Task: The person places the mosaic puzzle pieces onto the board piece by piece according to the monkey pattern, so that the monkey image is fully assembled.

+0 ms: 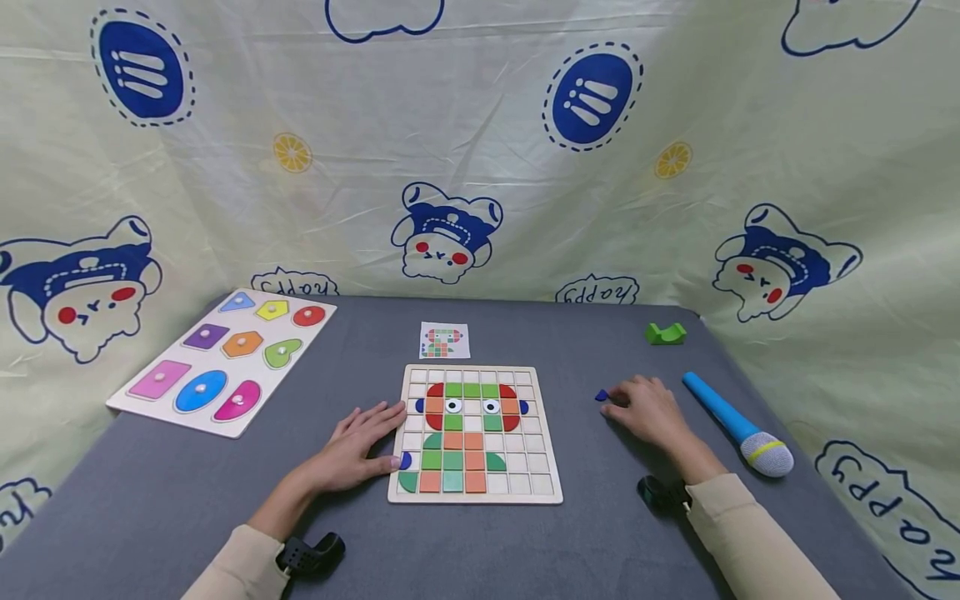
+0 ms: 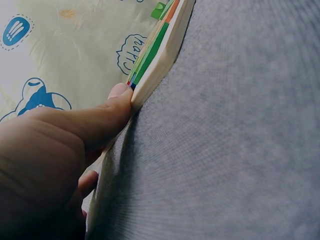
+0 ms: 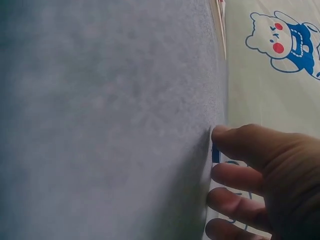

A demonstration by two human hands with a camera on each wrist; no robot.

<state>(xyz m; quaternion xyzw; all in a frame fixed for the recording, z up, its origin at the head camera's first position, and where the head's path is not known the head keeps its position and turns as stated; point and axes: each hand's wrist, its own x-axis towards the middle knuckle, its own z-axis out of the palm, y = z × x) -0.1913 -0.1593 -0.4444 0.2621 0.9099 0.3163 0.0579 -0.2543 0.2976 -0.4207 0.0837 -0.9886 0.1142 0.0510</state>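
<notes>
A square wooden grid board lies on the table, with coloured tiles on it forming a figure with two eye tiles. My left hand rests along the board's left edge, fingers extended. Its thumb touches the board beside a blue rounded tile; the left wrist view has this thumb at the board's corner. Right of the board, my right hand pinches a small dark blue tile at table level. In the right wrist view, that blue tile shows between thumb and index finger.
A small picture card lies behind the board. At the left is a white shape puzzle with knobbed pieces. A green curved block and a blue toy microphone lie to the right. Printed cloth hangs behind.
</notes>
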